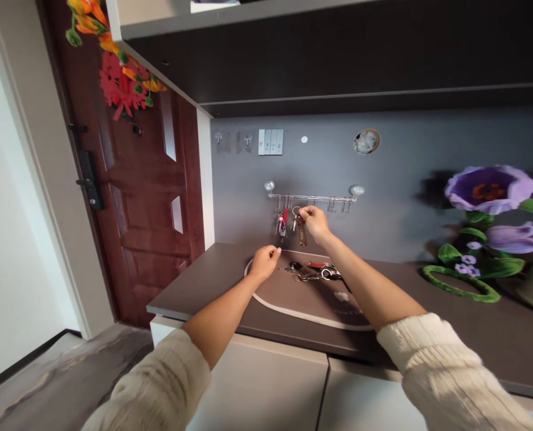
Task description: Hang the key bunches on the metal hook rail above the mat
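Note:
My right hand [313,222] pinches a key ring [297,211] just below the clear hook rail [311,198] on the wall. A silver key [294,223] and a brown tag with lettering [302,234] dangle from it. Whether the ring touches a hook I cannot tell. To its left, another bunch of keys [282,225] with a red strap hangs from the rail. My left hand [265,262] is closed above the mat's left side, with nothing visible in its fingers. Beside it, several keys and key rings [311,272] lie in a heap on the brown mat [293,302].
The mat lies on a dark cabinet top [189,281] beneath an overhanging shelf [338,66]. Purple fabric flowers [490,191] stand at the right. A red-brown door [149,215] is on the left. Two small hooks [247,140] and a switch panel [270,142] are on the wall.

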A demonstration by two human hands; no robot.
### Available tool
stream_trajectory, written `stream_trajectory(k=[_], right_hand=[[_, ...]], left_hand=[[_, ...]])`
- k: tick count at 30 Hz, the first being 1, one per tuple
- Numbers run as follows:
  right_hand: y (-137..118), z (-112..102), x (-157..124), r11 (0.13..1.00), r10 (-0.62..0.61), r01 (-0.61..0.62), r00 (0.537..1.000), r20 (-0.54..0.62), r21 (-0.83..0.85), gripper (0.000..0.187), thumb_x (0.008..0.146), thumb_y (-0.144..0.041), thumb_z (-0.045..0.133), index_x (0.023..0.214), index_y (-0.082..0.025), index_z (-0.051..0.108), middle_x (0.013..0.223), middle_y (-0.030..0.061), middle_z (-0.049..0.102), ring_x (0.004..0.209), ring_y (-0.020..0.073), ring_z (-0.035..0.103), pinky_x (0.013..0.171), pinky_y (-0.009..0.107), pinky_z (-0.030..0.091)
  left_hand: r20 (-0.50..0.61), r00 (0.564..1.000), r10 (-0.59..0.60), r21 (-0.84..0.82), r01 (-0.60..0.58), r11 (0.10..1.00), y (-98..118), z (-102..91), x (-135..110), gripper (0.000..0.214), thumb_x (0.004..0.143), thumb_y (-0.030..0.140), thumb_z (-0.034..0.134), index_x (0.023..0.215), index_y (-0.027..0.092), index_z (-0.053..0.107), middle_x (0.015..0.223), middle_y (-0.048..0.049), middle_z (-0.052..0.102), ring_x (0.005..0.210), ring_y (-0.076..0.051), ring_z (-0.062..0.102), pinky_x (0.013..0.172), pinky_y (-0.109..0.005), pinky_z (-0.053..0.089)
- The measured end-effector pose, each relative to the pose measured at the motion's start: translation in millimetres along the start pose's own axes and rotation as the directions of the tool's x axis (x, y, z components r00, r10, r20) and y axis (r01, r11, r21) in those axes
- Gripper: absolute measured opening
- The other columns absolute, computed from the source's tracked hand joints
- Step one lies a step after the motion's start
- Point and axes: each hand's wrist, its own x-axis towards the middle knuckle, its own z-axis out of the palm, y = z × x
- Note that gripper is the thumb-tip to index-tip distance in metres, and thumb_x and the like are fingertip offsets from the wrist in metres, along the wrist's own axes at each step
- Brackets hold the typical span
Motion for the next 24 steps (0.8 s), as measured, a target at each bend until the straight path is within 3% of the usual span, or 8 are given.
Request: stream_trajectory(k=[16,24], right_hand=[[-5,31,26,0.961,0.045,-0.070,0.994,-0.099,-0.268,0.019,0.074,-0.024,0.049,0.074,-0.014,0.065,0.077,0.0075,0.067,0.071,0.0153,0.059,0.070,0.025,0.042],[-3,34,30,0.927,0.035,-0.072,0.994,-0.107,-0.367,0.022,0.076,-0.024,0.048,0.076,-0.012,0.066,0.079,0.0106,0.068,0.077,0.0170,0.061,0.074,0.025,0.043]], left_hand=[[-0.001,1.000,-0.016,-0.003,0.016,1.000,0,0.8,1,0.032,0.081,0.037,0.041,0.061,0.016,0.054,0.057,0.0016,0.051,0.056,-0.010,0.043,0.055,-0.022,0.029],[0.005,1.000,-0.020,0.010,0.020,1.000,0,1.1,2,0.033,0.081,0.037,0.041,0.062,0.016,0.057,0.058,0.0007,0.053,0.057,-0.010,0.045,0.055,-0.022,0.031]])
